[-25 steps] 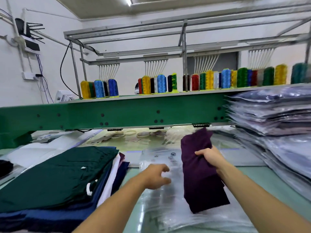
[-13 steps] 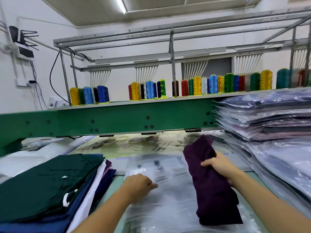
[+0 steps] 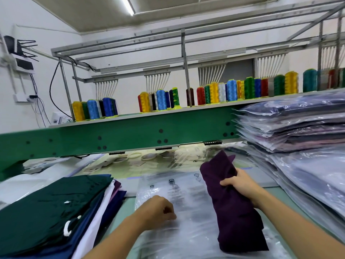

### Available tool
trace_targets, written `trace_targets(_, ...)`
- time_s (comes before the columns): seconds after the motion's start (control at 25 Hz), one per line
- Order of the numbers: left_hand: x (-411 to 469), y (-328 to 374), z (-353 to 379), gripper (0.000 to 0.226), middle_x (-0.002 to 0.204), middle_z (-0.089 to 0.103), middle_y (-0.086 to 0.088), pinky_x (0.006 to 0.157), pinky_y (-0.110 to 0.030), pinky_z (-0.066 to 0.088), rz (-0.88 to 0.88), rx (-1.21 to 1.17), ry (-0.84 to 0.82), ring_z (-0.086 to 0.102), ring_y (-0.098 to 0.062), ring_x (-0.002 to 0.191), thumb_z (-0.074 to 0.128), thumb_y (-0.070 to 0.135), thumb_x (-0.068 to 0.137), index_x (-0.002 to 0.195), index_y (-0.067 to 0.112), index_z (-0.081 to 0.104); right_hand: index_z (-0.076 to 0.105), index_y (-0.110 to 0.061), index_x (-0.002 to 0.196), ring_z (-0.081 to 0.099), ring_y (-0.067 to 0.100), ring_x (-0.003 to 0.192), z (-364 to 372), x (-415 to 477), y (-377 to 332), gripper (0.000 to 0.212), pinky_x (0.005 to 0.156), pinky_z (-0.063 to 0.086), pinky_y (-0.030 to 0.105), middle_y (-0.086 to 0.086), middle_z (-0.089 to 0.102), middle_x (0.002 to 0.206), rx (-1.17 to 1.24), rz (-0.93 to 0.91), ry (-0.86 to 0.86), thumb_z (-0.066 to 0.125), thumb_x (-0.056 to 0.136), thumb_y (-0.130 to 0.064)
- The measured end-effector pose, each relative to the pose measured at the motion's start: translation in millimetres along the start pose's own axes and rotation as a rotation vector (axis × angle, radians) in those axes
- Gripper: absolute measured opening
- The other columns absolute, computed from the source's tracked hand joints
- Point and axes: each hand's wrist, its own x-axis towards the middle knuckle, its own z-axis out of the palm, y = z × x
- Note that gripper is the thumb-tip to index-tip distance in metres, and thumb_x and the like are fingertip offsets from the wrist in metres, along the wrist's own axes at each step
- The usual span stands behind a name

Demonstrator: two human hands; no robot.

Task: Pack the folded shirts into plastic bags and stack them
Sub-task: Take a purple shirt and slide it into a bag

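My right hand grips a folded dark purple shirt near its top and holds it upright over a pile of clear plastic bags lying flat on the table in front of me. My left hand rests on the top bag with curled fingers that pinch the plastic. A stack of folded shirts lies at the left, a dark green one on top, with navy, white and purple ones beneath. At the right rises a tall stack of bagged shirts.
A green machine beam crosses the view behind the table, with colourful thread cones on the shelf above it. Round hoops and paper scraps lie under the beam. The pale green tabletop shows between the shirt stack and the bags.
My left hand has come down onto the top plastic bag and closed its fingers on it. My right hand has kept hold of the purple shirt, shifting slightly right.
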Motion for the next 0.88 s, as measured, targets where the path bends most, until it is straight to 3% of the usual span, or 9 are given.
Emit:
trace_targets(0.12,3,0,-3,0.029,0.062,0.058,0.012,0.057,-0.018,0.038,-0.108,-0.235,-0.092,0.047,-0.003,0.055,0.082,0.046,0.081,0.067,0.025,0.067,0.067,-0.004,0.107,0.075,0.036,0.081,-3,1,1,0.028,0.061,0.058,0.036,0.016,0.077,0.093,-0.019,-0.007,-0.010,0.067,0.081,0.007)
trace_targets(0.2,4,2,-4,0.032,0.055,0.048,0.011,0.052,-0.018,0.033,-0.125,-0.333,-0.126,0.039,-0.004,0.049,0.072,0.046,0.090,0.065,0.028,0.064,0.068,-0.005,0.106,0.075,0.034,0.082,-6,2,1,0.028,0.062,0.058,0.036,0.014,0.077,0.093,-0.033,-0.024,-0.009,0.067,0.081,0.007)
trace_targets(0.28,4,5,-3,0.029,0.056,0.054,0.009,0.051,-0.020,0.039,-0.145,-0.390,-0.141,0.045,-0.006,0.048,0.064,0.037,0.096,0.071,0.025,0.068,0.068,-0.006,0.106,0.075,0.033,0.082,-7,1,-1,0.029,0.061,0.058,0.035,0.013,0.077,0.093,-0.044,-0.044,-0.008,0.068,0.080,0.007)
trace_targets(0.36,6,5,2,0.024,0.071,0.064,0.000,0.061,-0.031,0.050,-0.130,-0.197,-0.077,0.057,-0.015,0.061,0.058,0.032,0.095,0.077,0.018,0.065,0.069,-0.008,0.104,0.075,0.032,0.081,-8,0,-3,0.029,0.062,0.058,0.035,0.011,0.077,0.093,-0.066,-0.063,-0.009,0.068,0.079,0.006)
trace_targets(0.48,12,13,2,0.019,0.088,0.064,0.002,0.068,-0.033,0.044,-0.125,0.096,0.076,0.061,-0.025,0.083,0.059,0.038,0.095,0.083,0.025,0.056,0.070,-0.010,0.100,0.075,0.031,0.079,-3,-3,-11,0.027,0.063,0.060,0.036,0.010,0.077,0.090,-0.125,-0.097,-0.023,0.069,0.078,0.003)
trace_targets(0.6,25,29,-4,0.044,0.084,0.057,0.007,0.062,-0.032,0.037,-0.114,0.064,0.063,0.053,-0.020,0.076,0.075,0.064,0.078,0.091,0.028,0.053,0.071,-0.014,0.096,0.075,0.025,0.073,18,-6,-31,0.026,0.058,0.058,0.030,0.004,0.078,0.085,-0.250,-0.197,-0.078,0.068,0.077,0.002)
trace_targets(0.72,37,51,7,0.067,0.076,0.049,0.009,0.062,-0.033,0.033,-0.121,0.209,0.015,0.048,-0.021,0.072,0.068,0.085,0.062,0.084,0.025,0.048,0.070,-0.016,0.094,0.074,0.024,0.071,42,-8,-46,0.027,0.059,0.059,0.034,0.004,0.077,0.083,-0.354,-0.305,-0.134,0.066,0.076,0.003)
trace_targets(0.8,45,58,17,0.062,0.083,0.056,0.004,0.065,-0.033,0.040,-0.206,0.190,0.041,0.051,-0.023,0.074,0.061,0.082,0.075,0.079,0.022,0.049,0.069,-0.017,0.095,0.073,0.027,0.072,51,-12,-42,0.028,0.065,0.061,0.043,0.007,0.075,0.083,-0.432,-0.334,-0.166,0.063,0.076,0.002)
trace_targets(0.88,51,54,15,0.047,0.089,0.066,0.000,0.070,-0.033,0.049,-0.295,-0.033,0.060,0.059,-0.023,0.077,0.055,0.063,0.094,0.079,0.019,0.059,0.068,-0.020,0.098,0.073,0.026,0.072,54,-16,-32,0.031,0.067,0.061,0.047,0.007,0.074,0.084,-0.519,-0.344,-0.210,0.059,0.076,0.000)
